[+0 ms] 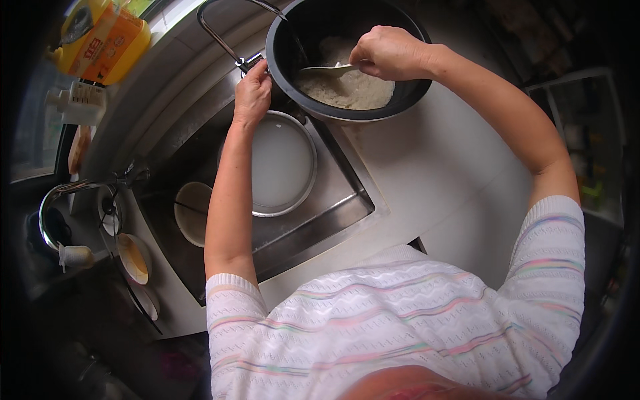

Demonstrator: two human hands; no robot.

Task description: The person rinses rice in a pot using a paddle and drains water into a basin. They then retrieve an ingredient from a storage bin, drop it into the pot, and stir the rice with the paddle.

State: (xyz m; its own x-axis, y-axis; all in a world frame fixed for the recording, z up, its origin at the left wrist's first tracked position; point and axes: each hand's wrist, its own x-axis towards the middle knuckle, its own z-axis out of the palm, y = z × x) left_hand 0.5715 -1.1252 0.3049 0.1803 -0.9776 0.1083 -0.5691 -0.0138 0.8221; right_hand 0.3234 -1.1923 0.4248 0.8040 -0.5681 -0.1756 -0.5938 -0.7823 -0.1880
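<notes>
My right hand [387, 52] holds a pale spoon or rice paddle [327, 69] by its handle, inside a large black pot [417, 92]. Wet rice [352, 92] lies at the pot's bottom around the spoon. A slim chrome faucet [218, 36] reaches over the rim, and a thin stream of water falls into the pot. My left hand [254, 92] is at the pot's left side, its fingers pinched at the rim or at the faucet's small lever; which one cannot be told. Below it, a round metal basin [282, 162] of cloudy whitish water stands in the sink.
The steel sink [310, 227] lies before me, with a bowl [192, 212] in it. A second faucet [50, 210] and several bowls, one orange inside [132, 260], are at the left. A yellow jug [107, 45] stands by the window. A pale counter [425, 165] extends right.
</notes>
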